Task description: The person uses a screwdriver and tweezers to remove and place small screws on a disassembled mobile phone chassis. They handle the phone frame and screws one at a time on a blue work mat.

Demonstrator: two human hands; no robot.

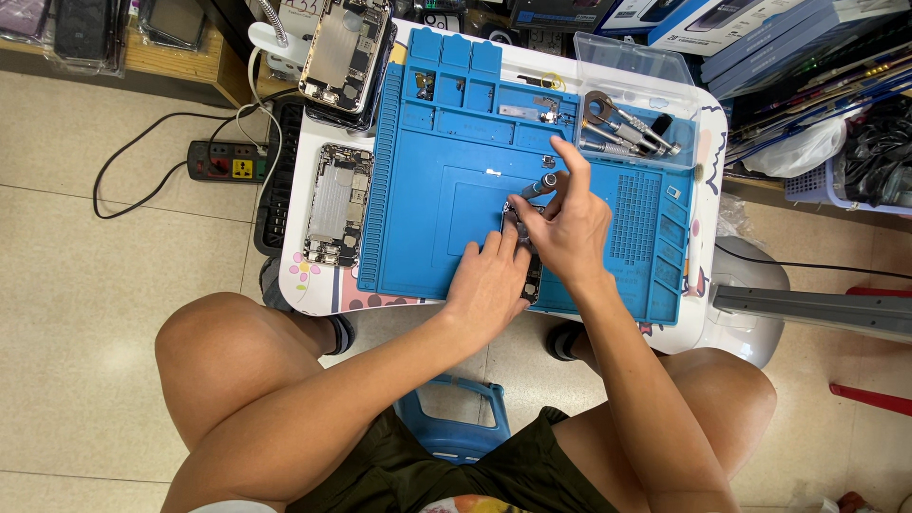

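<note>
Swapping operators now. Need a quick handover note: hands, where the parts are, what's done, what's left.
Left hand: flat on the opened phone on the blue mat, steadying it.
Right hand: holds a screwdriver, tip down at the phone's upper end.
Two more opened phones: one on the white table left of the mat, one above it.
Spare tools sit in the clear tray, upper right.
Done: phone is open, small parts lie in the mat's top compartments.
Left: the work on the phone under the hands; how far along, cannot tell, since the hands cover it.
</note>
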